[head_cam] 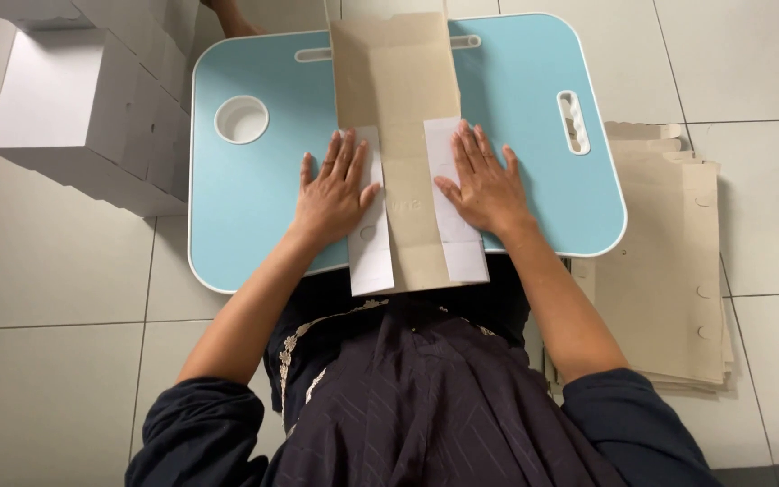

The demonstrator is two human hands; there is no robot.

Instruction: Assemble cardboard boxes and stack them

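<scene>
Centre frame: cardboard blank on blue desk, both side flaps folded in; left hand and right hand pressing flat, grip apart; ends unfolded; flat stack right, finished white boxes upper left

Cardboard sheet on blue lap table

We see a light blue lap table with a white rim sitting on a floor of pale tiles. A round white cup recess lies in its far left part, a slotted handle on its right side, and another slot along the far edge. To the far left stands a stack of white folded boxes. On the right, just beside the table, lies a pile of flat brown cardboard sheets.
</scene>
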